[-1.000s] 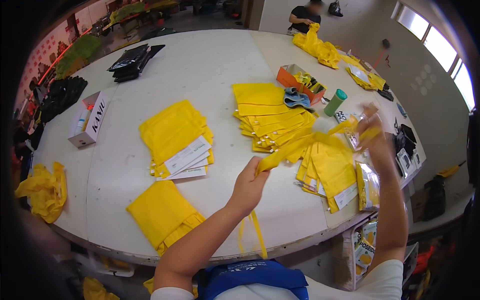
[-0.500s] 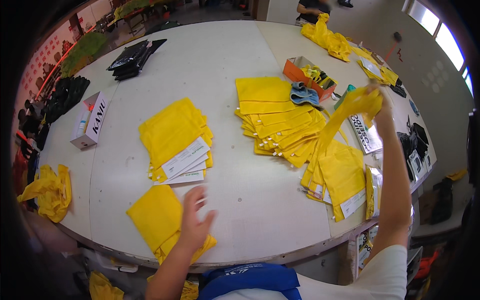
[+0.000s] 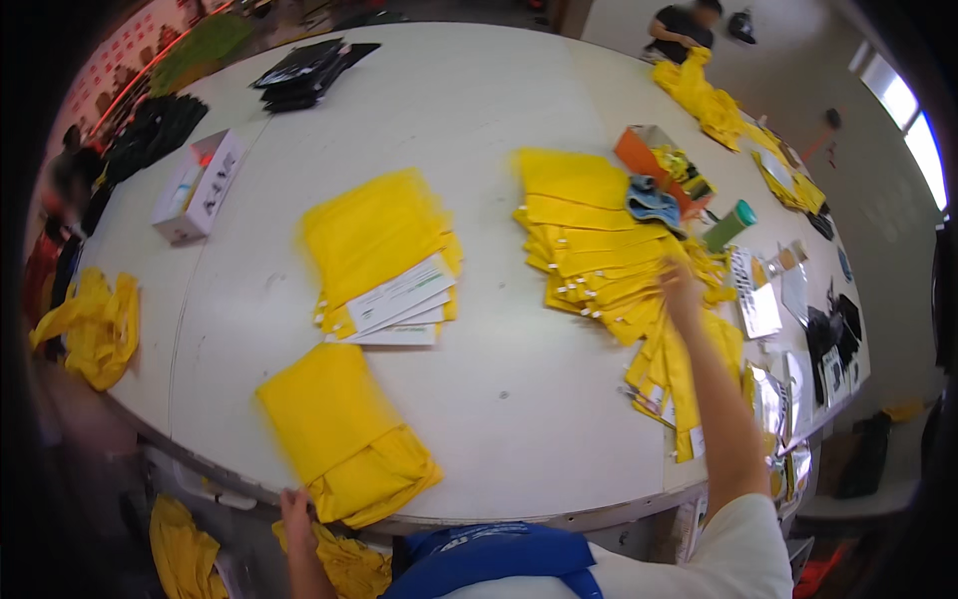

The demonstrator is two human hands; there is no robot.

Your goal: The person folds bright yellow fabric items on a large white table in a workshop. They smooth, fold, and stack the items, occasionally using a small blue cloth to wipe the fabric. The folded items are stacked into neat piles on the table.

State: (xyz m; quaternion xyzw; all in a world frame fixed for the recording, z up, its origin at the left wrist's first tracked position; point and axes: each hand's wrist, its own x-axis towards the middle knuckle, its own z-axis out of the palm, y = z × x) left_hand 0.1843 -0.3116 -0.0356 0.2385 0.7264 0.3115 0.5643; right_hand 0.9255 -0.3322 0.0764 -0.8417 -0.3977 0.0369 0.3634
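By the table's front edge, my left hand (image 3: 296, 507) is at the lower left corner of a folded yellow garment (image 3: 334, 424); its fingers are small and blurred. My right hand (image 3: 682, 295) is stretched forward over the right side, closed on a piece of thin yellow fabric (image 3: 711, 272) and smeared by motion. Under and beside it lies a fanned stack of folded yellow pieces (image 3: 589, 250) with small white tags. A second neat pile of folded yellow garments (image 3: 374, 235), with white printed cards (image 3: 399, 295) on its front, lies left of centre.
An orange box (image 3: 639, 150) with a blue cloth (image 3: 654, 203) against it stands behind the fanned stack, near a green cylinder (image 3: 729, 226). Black packages (image 3: 299, 75) and a white box (image 3: 200, 190) lie at the far left. Another person (image 3: 684, 30) handles yellow fabric at the back right.
My right hand has come down and leftward from the raised fabric onto the fanned stack. My left hand has dropped from above the folded garment to the table edge. The view has shifted.
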